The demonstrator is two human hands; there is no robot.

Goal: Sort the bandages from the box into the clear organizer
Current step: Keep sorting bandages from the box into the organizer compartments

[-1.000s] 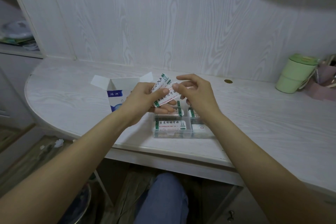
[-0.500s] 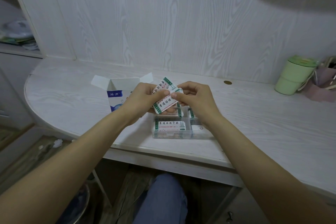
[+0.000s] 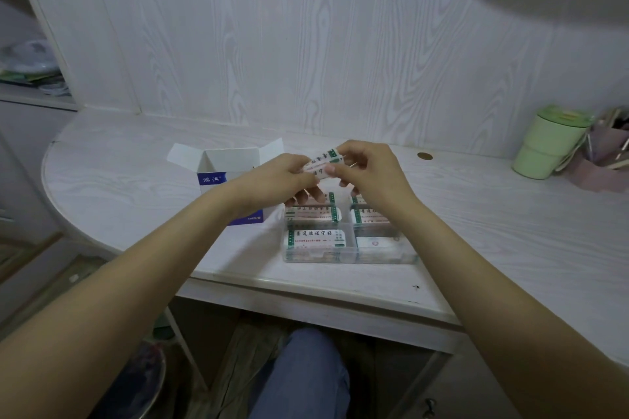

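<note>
Both hands up just above the clear organizer (image 3: 350, 257), sharing a small bunch of wrapped bandages (image 3: 321, 165). Left hand (image 3: 275, 180) fingers curled round the near end, right hand (image 3: 369, 172) pinching the far end. More bandages already lying in the organizer's compartments. Open white-and-blue box (image 3: 228, 171) just left of the organizer on the desk (image 3: 493, 231). Green cup (image 3: 548, 143) well off to its right.

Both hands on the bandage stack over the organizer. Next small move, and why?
Probably the right hand peels one bandage off the bandages that the left hand grips and lowers it into the clear organizer just below. Both hands pinch the stack above it, and its compartments already hold bandages.
</note>
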